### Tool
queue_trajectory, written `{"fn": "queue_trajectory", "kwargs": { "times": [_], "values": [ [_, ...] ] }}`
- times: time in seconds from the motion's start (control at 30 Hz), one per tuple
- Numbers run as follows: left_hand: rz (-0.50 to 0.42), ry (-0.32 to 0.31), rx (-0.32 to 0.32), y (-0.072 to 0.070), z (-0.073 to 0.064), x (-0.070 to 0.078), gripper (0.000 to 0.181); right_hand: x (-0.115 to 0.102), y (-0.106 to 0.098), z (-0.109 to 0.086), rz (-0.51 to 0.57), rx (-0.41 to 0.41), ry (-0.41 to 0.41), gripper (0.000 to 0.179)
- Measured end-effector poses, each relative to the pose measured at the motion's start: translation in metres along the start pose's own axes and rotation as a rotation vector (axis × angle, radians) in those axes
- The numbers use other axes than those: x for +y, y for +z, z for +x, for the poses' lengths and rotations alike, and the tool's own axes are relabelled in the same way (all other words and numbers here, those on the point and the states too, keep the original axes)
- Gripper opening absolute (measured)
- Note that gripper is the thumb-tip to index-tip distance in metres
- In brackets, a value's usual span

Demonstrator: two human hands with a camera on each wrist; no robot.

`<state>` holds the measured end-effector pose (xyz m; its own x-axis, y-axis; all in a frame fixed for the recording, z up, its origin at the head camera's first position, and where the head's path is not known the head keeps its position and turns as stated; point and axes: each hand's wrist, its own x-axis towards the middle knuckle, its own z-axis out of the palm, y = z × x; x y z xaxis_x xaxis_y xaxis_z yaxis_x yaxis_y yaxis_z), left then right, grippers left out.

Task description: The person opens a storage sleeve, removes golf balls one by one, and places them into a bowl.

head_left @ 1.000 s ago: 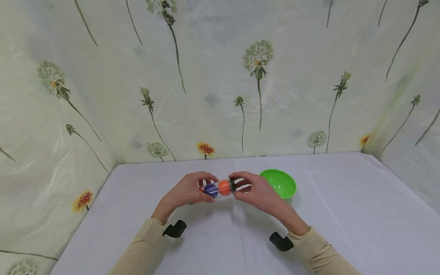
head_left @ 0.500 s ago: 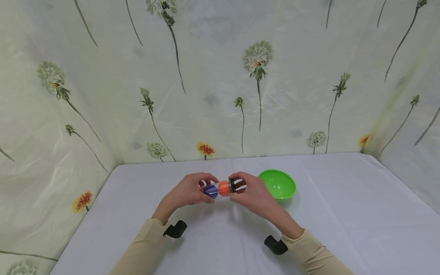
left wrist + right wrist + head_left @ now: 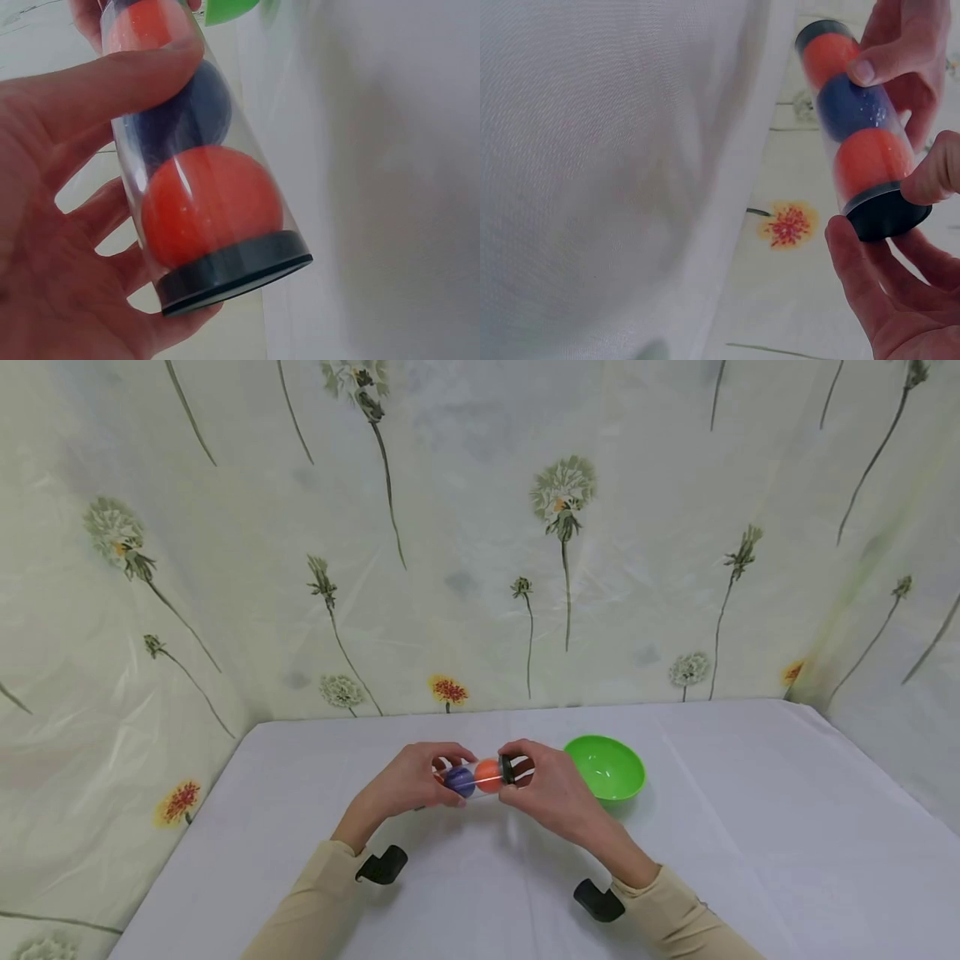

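The clear plastic tube (image 3: 475,777) runs crosswise, left hand (image 3: 408,778) gripping its body, right hand (image 3: 553,789) pinching its round black cap (image 3: 507,769).

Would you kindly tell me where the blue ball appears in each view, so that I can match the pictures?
Head: the blue ball is below the picture's centre, slightly left.
Left wrist: the blue ball is above and left of centre.
Right wrist: the blue ball is at upper right.
Shared landmark: the left hand, holding the clear tube around it.
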<state>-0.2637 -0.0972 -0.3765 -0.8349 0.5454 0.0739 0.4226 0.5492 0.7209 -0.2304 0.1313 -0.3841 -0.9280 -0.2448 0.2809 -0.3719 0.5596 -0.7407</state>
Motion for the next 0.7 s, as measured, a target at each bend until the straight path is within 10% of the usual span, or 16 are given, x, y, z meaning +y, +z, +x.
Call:
{"fn": "queue_trajectory", "kwargs": {
  "times": [0.7],
  "values": [
    [0.012, 0.017, -0.007, -0.0033, -0.0002, -0.0066, 0.046, -0.0012, 0.0039, 0.0003, 0.004, 0.007, 0.003, 0.037]
  ]
}}
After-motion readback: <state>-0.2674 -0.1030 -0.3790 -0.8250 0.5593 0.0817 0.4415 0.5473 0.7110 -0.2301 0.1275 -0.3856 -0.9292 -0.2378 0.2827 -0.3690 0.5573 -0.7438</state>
